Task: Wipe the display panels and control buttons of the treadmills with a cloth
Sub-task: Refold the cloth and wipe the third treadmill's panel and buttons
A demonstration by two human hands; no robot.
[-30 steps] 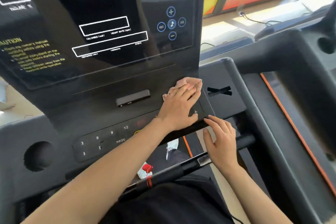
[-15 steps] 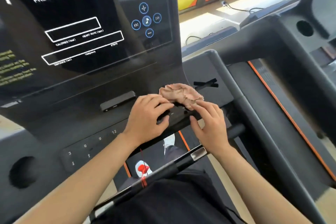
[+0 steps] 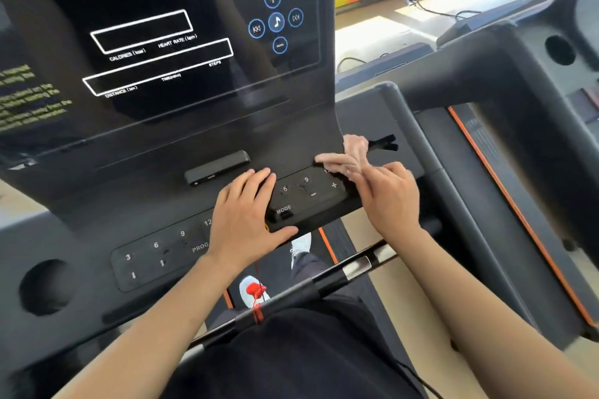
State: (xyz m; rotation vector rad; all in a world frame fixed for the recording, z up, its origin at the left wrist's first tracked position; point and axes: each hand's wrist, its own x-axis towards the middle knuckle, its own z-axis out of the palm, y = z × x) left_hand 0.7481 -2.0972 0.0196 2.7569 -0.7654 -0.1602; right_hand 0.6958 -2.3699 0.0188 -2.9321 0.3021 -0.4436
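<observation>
A: Where's the cloth (image 3: 351, 155) right now?

B: At about two o'clock from the middle of my view, bunched at the far right corner of the button panel (image 3: 308, 194), just under the right edge of the display (image 3: 162, 42). My right hand (image 3: 389, 201) has it pinched in the fingertips, though motion blur hides exactly how many fingers are on it.

A: And the left?

B: My left hand (image 3: 246, 220) is flat and spread, empty, pressed on the middle of the console at six o'clock from the display, thumb hooked over the near edge. I read it as a brace.

A: How would you do this step well?

B: I'd flatten the cloth under the right palm rather than drag a wad; a bunched cloth skips the recesses around the keys. Then sweep from the plus key towards nine o'clock, light enough not to trigger anything. The left hand covers the middle and must lift for the cloth to reach the numbered keys (image 3: 155, 246) at eight o'clock.
</observation>
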